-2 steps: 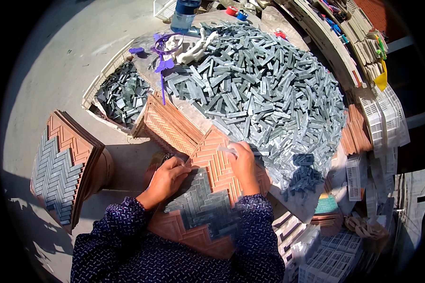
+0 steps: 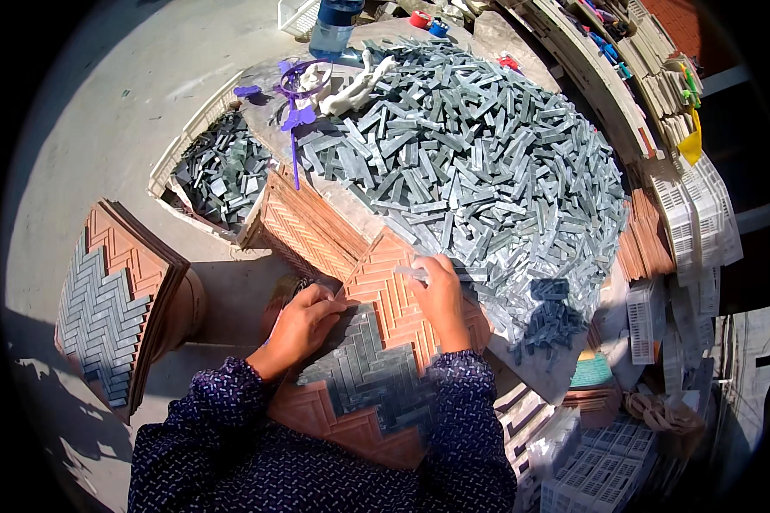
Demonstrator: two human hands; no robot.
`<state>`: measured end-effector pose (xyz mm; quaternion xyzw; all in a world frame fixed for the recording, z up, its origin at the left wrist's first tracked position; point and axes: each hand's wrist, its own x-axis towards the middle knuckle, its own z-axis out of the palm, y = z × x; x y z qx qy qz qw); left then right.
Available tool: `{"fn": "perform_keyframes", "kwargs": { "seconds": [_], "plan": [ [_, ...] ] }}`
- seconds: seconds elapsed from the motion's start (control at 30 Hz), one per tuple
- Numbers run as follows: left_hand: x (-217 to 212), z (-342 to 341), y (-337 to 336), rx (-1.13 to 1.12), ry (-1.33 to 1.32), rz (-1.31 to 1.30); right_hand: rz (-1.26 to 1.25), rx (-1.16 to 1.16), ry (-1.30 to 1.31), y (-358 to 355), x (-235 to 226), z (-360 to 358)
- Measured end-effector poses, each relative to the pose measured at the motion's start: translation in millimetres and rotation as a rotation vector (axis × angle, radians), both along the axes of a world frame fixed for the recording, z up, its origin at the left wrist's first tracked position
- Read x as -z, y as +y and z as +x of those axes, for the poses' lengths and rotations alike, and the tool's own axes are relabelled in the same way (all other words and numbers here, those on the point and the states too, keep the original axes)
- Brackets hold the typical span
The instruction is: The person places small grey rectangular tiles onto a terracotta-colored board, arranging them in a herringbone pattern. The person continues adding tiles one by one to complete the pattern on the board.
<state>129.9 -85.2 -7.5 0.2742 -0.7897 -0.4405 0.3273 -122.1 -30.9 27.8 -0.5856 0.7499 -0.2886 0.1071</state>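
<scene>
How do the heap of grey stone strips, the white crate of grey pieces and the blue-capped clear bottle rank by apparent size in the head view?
1. Heap of grey stone strips, by far the largest.
2. White crate of grey pieces.
3. Blue-capped clear bottle, smallest, though it is cut off at the picture's rim.

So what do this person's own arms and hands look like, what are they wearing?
Both forearms are covered by long, loose sleeves of dark navy cloth with a small pale speckled print, the left sleeve and the right sleeve alike. The cuffs end at the wrists. The left hand and right hand are bare: no gloves.
</scene>
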Motion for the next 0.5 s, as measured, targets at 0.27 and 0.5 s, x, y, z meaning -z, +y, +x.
{"fn": "perform_keyframes", "kwargs": {
  "seconds": [0.27,0.5],
  "plan": [
    [0,5,1,0.021,0.007,0.053,-0.041,-0.272,0.110,-4,-11,17],
    [-1,1,0,-0.070,0.101,0.164,-0.008,-0.499,0.061,-10,-16,54]
  ]
}}
